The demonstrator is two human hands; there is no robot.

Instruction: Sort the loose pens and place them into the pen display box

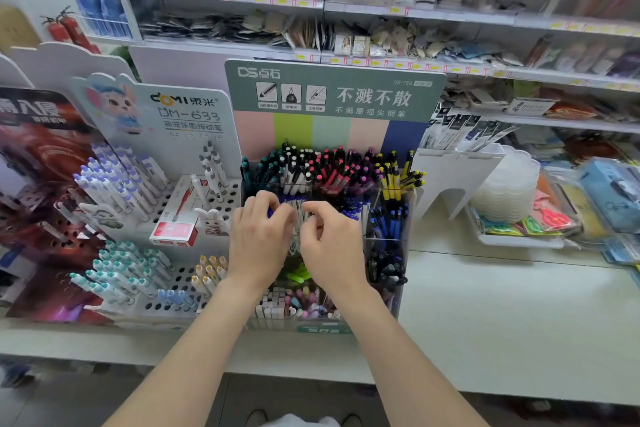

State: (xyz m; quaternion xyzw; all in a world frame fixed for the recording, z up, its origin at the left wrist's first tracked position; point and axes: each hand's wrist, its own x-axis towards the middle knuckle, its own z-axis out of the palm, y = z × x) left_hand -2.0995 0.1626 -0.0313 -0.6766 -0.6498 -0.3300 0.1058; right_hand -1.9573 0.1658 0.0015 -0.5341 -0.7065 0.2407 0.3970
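Note:
A clear tiered pen display box [388, 243] with a green header card stands at the shelf's middle, its compartments filled with several teal, white, red, purple, yellow and blue pens. Both hands reach into its middle tier. My left hand [259, 236] has its fingers curled round a blue-capped pen. My right hand [329, 246] pinches white pens [298, 215] between the two hands. The compartment under my hands is mostly hidden.
A white peg-hole pen stand [221, 198] with several purple, teal and yellow pens sits to the left, with a red and white pen box [176, 229] on it. A white stand [453, 173] and a tray of packets [512, 239] lie to the right. Stocked shelves rise behind.

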